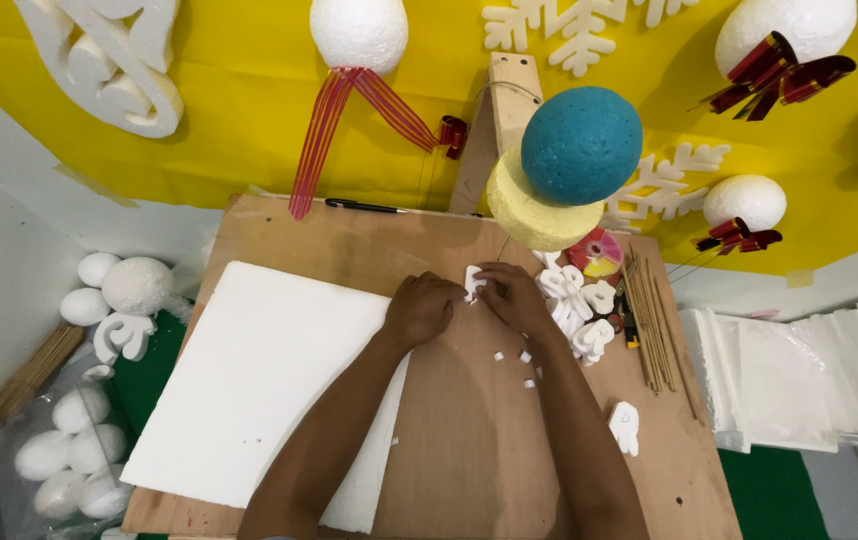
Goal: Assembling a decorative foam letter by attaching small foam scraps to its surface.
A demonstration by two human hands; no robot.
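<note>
Both hands met over the wooden board (469, 430), just right of the big white foam sheet (269, 380). The left hand (419, 308) was curled shut beside a small white foam cutout (473, 283), touching its edge. The right hand (515, 293) pinched that cutout between its fingertips. Tiny foam scraps (521, 362) lay on the board just right of the sheet.

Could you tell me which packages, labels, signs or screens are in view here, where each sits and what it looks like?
Clear plastic bag: lower left on the floor, crumpled, holding white foam eggs.
Round pink-and-yellow tape roll: on the wooden board, right of the hands, beside the white foam cut-outs; any label on it is too small to tell.
No signs or screens are in view.
</note>
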